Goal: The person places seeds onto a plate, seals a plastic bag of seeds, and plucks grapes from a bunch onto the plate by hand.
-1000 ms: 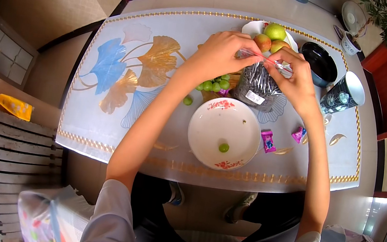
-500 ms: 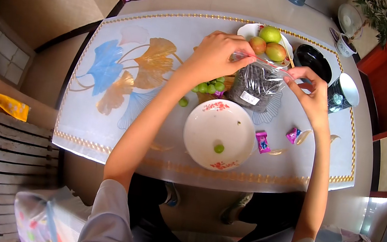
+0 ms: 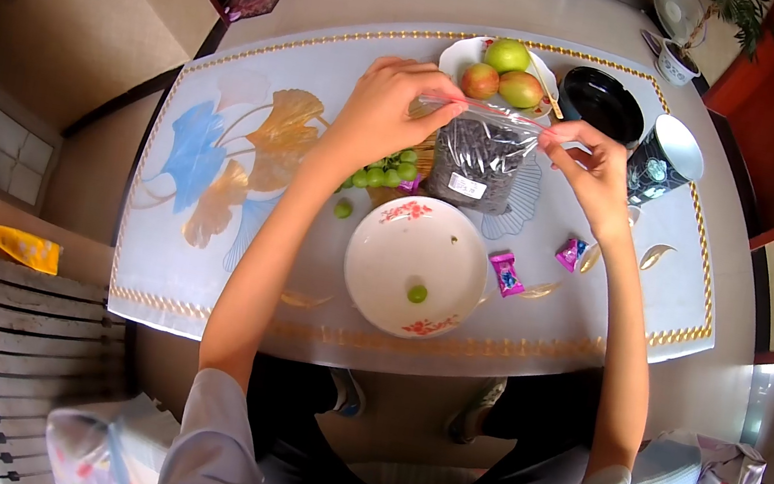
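My left hand [image 3: 400, 105] and right hand [image 3: 589, 168] pinch opposite top corners of the clear zip bag [image 3: 481, 159] | film probably soft and slippery, weight sitting low; best held by the red strip [image 3: 507, 113] | bag just beyond the bowl [image 3: 383, 267]

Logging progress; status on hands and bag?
Left hand, right hand gripping top of bag. Whether sealed, unclear. White bowl close in front; nothing visibly blocking.

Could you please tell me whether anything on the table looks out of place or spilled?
Two small things: a loose green grape lies on the tablecloth, apart from the bunch, and a dark speck stands out against the pale bowl. No spill is visible around the held bag.
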The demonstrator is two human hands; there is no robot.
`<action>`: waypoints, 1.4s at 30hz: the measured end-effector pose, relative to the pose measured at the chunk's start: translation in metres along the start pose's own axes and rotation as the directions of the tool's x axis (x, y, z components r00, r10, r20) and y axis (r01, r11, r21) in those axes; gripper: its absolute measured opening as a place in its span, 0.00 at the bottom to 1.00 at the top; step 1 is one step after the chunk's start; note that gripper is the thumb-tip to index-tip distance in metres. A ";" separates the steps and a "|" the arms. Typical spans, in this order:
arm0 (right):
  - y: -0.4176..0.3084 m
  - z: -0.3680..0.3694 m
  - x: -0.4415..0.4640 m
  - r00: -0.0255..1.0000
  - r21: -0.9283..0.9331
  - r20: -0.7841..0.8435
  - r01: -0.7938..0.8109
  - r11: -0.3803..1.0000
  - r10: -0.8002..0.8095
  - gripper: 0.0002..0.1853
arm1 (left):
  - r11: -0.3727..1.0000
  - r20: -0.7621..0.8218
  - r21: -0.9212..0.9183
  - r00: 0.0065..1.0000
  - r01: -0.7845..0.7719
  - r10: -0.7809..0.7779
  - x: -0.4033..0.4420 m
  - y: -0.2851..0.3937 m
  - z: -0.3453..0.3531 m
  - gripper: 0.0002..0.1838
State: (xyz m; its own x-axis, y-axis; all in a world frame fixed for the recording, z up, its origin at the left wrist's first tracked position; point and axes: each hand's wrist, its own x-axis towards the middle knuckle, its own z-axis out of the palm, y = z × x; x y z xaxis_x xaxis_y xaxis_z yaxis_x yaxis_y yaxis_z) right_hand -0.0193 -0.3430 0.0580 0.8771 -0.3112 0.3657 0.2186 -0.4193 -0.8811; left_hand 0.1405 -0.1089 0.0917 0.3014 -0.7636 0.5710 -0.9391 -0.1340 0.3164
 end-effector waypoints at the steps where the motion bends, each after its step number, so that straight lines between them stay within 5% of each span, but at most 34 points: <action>1: 0.000 0.000 0.000 1.000 0.027 0.002 -0.007 1.000 0.007 0.05 | 1.000 -0.001 -0.024 1.000 0.012 -0.012 0.000 0.002 -0.001 0.07; 6: -0.002 0.008 -0.003 0.995 0.007 -0.038 0.094 0.996 -0.094 0.05 | 0.991 -0.007 -0.132 1.000 0.020 -0.021 0.006 0.031 -0.007 0.13; 11: -0.006 0.015 -0.006 0.987 0.001 -0.061 0.146 0.989 -0.146 0.04 | 0.997 0.023 0.061 0.998 -0.055 0.054 0.020 0.060 0.011 0.16; 20: -0.008 0.011 -0.010 0.971 -0.056 -0.077 0.223 0.973 -0.227 0.05 | 0.984 0.104 0.004 0.979 -0.178 0.177 0.042 0.055 0.017 0.10; 24: -0.009 0.010 -0.011 0.976 -0.072 -0.082 0.196 0.978 -0.202 0.06 | 0.991 0.224 0.067 0.970 -0.115 0.098 0.046 0.059 0.014 0.07; 42: -0.001 0.020 -0.015 0.968 -0.061 -0.145 0.199 0.978 -0.206 0.06 | 0.921 -0.005 0.285 0.961 -0.265 0.278 0.035 0.068 0.034 0.03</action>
State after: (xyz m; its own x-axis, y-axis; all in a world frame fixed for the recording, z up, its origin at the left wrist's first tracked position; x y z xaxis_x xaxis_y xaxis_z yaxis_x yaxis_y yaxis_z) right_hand -0.0241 -0.3206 0.0478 0.7416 -0.3389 0.5789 0.3623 -0.5240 -0.7708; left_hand 0.0814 -0.1659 0.1072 0.0293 -0.7680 0.6398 -0.9919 -0.1013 -0.0762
